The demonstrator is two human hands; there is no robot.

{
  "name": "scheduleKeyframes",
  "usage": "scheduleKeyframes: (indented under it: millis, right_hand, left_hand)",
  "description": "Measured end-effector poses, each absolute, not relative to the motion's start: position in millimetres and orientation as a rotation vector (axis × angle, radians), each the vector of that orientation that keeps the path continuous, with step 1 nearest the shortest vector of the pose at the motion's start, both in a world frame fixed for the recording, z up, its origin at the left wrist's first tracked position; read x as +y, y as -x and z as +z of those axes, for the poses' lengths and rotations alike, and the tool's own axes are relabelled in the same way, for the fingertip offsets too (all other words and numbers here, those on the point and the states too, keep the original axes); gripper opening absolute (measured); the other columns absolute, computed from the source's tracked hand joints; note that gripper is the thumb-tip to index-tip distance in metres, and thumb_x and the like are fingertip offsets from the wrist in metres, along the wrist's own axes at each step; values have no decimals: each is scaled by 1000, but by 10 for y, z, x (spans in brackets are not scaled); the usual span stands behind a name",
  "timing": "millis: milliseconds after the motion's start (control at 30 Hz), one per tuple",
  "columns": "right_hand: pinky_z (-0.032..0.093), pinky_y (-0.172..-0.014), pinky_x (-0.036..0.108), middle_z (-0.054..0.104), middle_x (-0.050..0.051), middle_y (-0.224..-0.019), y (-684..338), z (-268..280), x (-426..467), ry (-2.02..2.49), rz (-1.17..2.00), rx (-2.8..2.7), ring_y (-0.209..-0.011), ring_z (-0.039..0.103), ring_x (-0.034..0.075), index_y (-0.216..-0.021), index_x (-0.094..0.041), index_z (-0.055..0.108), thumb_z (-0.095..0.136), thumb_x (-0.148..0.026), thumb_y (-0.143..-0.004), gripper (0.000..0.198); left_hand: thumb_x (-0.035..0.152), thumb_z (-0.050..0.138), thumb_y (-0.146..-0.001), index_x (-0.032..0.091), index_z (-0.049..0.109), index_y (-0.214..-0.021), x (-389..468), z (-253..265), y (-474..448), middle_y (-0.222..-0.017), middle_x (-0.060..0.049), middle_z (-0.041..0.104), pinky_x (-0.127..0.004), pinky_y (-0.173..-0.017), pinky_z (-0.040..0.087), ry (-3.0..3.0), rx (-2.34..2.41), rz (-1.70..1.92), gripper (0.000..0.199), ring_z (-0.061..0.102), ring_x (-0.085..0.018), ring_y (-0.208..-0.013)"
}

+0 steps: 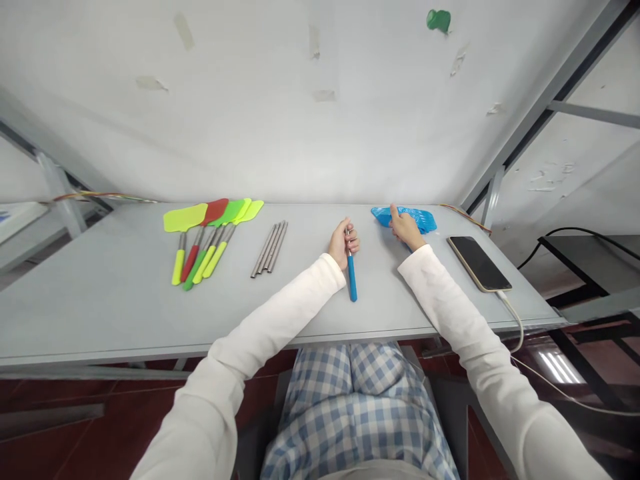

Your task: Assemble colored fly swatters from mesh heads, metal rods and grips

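Observation:
My left hand point(345, 244) is closed around the metal rod of a blue handle point(353, 279), which points down toward the table's front edge. Over at the right, my right hand point(407, 228) grips a blue fly swatter head point(383, 215), thumb on top. More blue mesh point(425, 220) shows beyond its fingers; how many heads lie there I cannot tell. Several bare metal rods point(270, 248) lie side by side to the left of my left hand.
Several fly swatters in yellow point(185, 217), red point(215, 211) and green point(231, 212) lie fanned out at left. A phone point(479, 263) with a white charging cable point(515, 313) rests at right. The white wall point(280, 133) rises behind the grey table point(125, 307).

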State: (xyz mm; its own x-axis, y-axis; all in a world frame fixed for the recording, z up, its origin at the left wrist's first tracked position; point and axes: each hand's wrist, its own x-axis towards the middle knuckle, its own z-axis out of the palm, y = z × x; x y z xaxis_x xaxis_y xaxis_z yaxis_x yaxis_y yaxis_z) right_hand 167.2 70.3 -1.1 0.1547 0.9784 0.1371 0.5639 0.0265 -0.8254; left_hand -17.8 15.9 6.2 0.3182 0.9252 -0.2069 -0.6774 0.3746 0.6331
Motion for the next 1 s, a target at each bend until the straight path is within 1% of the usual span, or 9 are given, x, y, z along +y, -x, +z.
scheduleKeyframes:
  millis: [100, 267, 367, 467, 600, 733, 867, 933, 1000]
  right_hand:
    - [43, -64, 34, 51, 4, -48, -1659, 92, 635, 1876, 635, -1450, -45, 47, 15, -53, -21, 52, 26, -71, -89, 67]
    - [39, -68, 33, 55, 7, -53, -1549, 143, 533, 1883, 508, -1597, -54, 51, 18, -55, -20, 55, 21, -61, -94, 65]
    - [37, -68, 29, 56, 4, -58, -1383, 113, 462, 1694, 464, -1786, -61, 53, 16, -61, -19, 56, 27, -54, -95, 56]
    - [35, -64, 26, 54, 1, -59, -1179, 72, 359, 1384, 612, -2021, -61, 51, 13, -66, -18, 58, 28, -54, -95, 55]
    - [34, -60, 24, 55, -2, -63, -997, -4, 256, 1148, 837, -2105, -58, 45, 10, -74, -17, 62, 40, -59, -89, 50]
    - [34, -55, 22, 53, -3, -61, -957, -45, 252, 1077, 963, -1998, -57, 43, 9, -71, -17, 62, 60, -57, -78, 41]
    - [31, -44, 21, 47, -5, -54, -976, 17, 274, 1078, 1136, -1604, -49, 42, 9, -74, -18, 62, 60, -59, -76, 41]
    - [35, -44, 21, 53, -3, -63, -1007, 55, 297, 1032, 1126, -1386, -55, 49, 10, -79, -18, 62, 60, -58, -75, 39]
    - [40, -50, 19, 59, -1, -77, -1054, 79, 339, 988, 1064, -1256, -66, 53, 9, -83, -19, 64, 63, -51, -74, 34]
  left_hand:
    - [33, 56, -85, 20, 33, -63, 200, 70, 226, -45, 11, 21, -16, -34, 15, -413, 565, 1122, 34, 21, -3, -32]
    - [26, 49, -88, 20, 30, -61, 263, 60, 298, -45, 10, 21, -15, -35, 16, -284, 465, 1149, 34, 21, -3, -33]
    - [23, 44, -89, 20, 30, -60, 303, 55, 314, -46, 9, 24, -15, -40, 24, -231, 416, 1255, 33, 28, -3, -36]
    - [23, 43, -88, 19, 33, -61, 343, 56, 326, -50, 7, 34, -16, -50, 36, -224, 437, 1367, 29, 40, -4, -43]
    - [27, 44, -87, 19, 38, -64, 383, 54, 359, -56, 4, 43, -18, -56, 39, -268, 571, 1433, 24, 48, -6, -51]
    - [31, 45, -86, 19, 50, -76, 398, 43, 361, -69, 1, 55, -19, -59, 41, -402, 676, 1424, 17, 54, -7, -59]
    - [34, 50, -85, 19, 57, -91, 368, 15, 305, -82, -2, 63, -20, -65, 44, -643, 708, 1363, 18, 59, -9, -68]
    - [34, 55, -83, 18, 58, -95, 336, -8, 274, -86, -3, 65, -21, -64, 44, -828, 726, 1276, 20, 60, -10, -69]
    - [31, 64, -77, 17, 58, -95, 303, -36, 252, -89, -3, 66, -21, -59, 43, -1019, 790, 1159, 23, 60, -9, -63]
